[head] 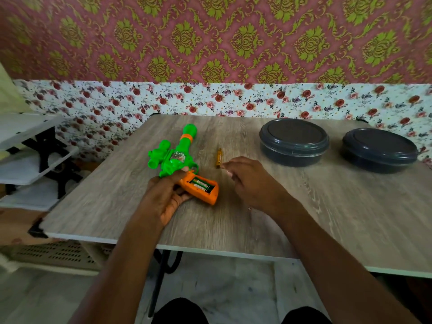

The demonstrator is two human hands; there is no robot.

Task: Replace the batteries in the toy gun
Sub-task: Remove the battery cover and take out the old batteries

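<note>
Fingers of the left hand grip the toy gun; the right hand hovers, fingers loosely curled, empty: pry batteries up end-first.

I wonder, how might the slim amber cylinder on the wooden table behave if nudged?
Lying on its side, the slim amber cylinder looks round, so it would probably roll. It seems small beside the right hand, so it is likely light and easily flicked.
</note>
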